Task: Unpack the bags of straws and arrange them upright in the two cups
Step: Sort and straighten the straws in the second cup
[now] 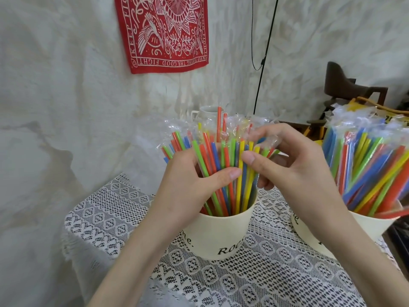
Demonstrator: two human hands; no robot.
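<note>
A cream cup [221, 235] printed with dark lettering is seen at the centre of the lace-covered bench [276, 280], packed with upright wrapped straws [223, 156] in red, green, blue and yellow. The bundle is clasped by the left hand [194, 185] from nine o'clock, thumb laid across the front; the grip is closed around the straws, though the fingers behind them are hidden. From three o'clock the right hand [296, 165] is set against the same bundle: its thumb is pressed to the straws, and its fingers are curled over the crinkled wrapper tops, but how many straws are pinched cannot be made out. The cup's lettering is partly covered by the wrists. A second cup [374, 224] of straws [371, 165] stands at three o'clock, cut off by the frame edge. Behind the bundle, at twelve o'clock, only the rim of a white jug [208, 111] is seen. A red printed cloth [163, 34] hangs on the wall.
</note>
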